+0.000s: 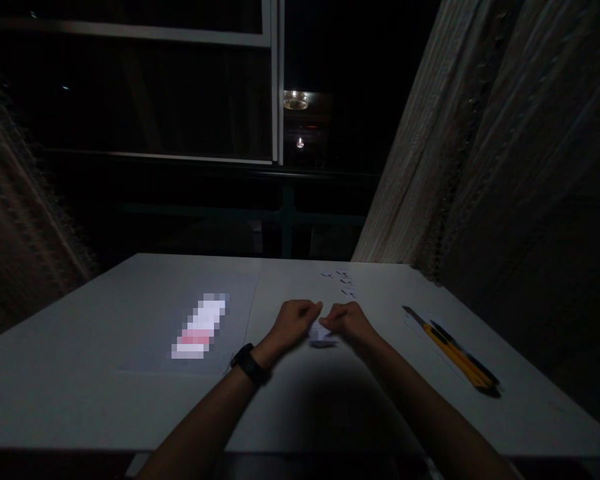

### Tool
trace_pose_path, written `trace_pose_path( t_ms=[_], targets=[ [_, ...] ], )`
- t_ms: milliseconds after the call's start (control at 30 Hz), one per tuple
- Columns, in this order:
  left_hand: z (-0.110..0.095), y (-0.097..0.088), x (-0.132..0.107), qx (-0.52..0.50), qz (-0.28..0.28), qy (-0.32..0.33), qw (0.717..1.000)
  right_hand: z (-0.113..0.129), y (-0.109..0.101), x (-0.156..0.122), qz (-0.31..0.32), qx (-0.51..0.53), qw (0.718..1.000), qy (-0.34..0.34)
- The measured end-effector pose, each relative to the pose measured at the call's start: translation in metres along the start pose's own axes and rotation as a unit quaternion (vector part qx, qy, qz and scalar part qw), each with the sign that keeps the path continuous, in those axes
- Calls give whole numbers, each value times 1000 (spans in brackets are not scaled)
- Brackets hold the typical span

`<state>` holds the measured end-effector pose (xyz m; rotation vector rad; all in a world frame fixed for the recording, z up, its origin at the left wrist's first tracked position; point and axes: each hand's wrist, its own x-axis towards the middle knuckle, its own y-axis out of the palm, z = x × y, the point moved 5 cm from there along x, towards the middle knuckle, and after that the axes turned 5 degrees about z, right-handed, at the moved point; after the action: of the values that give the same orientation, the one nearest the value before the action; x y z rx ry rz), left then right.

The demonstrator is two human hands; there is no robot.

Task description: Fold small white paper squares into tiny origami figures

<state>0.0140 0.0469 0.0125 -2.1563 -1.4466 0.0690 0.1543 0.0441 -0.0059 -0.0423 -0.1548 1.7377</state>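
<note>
Near the middle of the white table, my left hand [295,323] and my right hand [349,323] are both closed in a pinch. Between them is a small piece of pale paper [322,333], gripped at its far edge by thumbs and fingers; its near edge hangs over a dark shadow. The fingertips are only partly visible in the dim light. A dark watch [250,365] circles my left wrist. Just beyond my right hand lie several small paper pieces with dark marks [347,283].
A yellow utility knife [457,357] with its blade out lies at the right, a dark pen-like stick [463,350] beside it. On the left, a bright blurred-out rectangle [200,327] rests on a pale sheet [145,357]. Curtains [420,147] and a dark window stand behind.
</note>
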Motion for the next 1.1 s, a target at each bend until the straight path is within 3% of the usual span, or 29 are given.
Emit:
trace_pose_path(
  t_ms=[100, 233, 400, 600, 767, 933, 1100],
  targets=[
    [3, 1, -1, -40, 30, -27, 998, -1, -3, 0, -41, 24, 999, 3],
    [9, 5, -4, -177, 90, -96, 975, 4, -4, -2, -48, 8, 998, -34],
    [11, 8, -5, -292, 50, -129, 946, 14, -2, -4, -46, -69, 992, -95],
    [12, 7, -5, -210, 11, -152, 966, 17, 2, -9, -37, -169, 977, -124],
    [12, 2, -4, -92, -6, -134, 987, 17, 2, -10, -43, -223, 967, -112],
    [11, 0, -4, -56, -28, -135, 989, 16, -1, -8, -55, -197, 974, -101],
    [12, 5, -5, -75, 25, -127, 989, 16, 2, -7, -38, -109, 987, -112]
  ],
)
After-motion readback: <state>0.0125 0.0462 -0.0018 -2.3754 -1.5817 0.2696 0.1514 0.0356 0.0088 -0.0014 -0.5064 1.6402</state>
